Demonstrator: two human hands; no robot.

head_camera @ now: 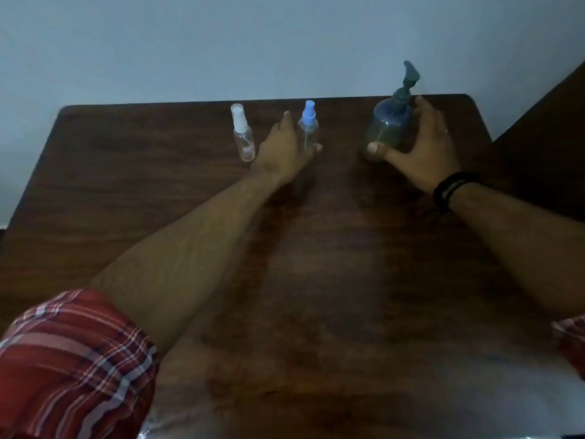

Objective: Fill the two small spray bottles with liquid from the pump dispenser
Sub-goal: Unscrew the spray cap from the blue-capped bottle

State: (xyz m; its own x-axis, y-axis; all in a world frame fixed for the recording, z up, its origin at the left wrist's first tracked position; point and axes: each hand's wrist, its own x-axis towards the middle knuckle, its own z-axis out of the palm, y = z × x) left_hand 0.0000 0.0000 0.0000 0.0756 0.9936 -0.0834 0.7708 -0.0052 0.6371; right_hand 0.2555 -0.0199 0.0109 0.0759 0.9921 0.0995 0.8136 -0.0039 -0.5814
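The pump dispenser [390,128] is wrapped by the right hand [425,144] — it should be steadied low. The blue-capped spray bottle [307,129] is clasped in the left hand [283,147]; its cap wants unscrewing. Just outside that grip, the white-capped spray bottle [243,137] stands untouched.

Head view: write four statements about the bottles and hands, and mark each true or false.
1. The right hand grips the pump dispenser. True.
2. The blue-capped spray bottle lies on its side. False: it stands upright, with its cap on.
3. The left hand is at the blue-capped spray bottle. True.
4. The white-capped spray bottle stands right of the pump dispenser. False: it stands far left, untouched.
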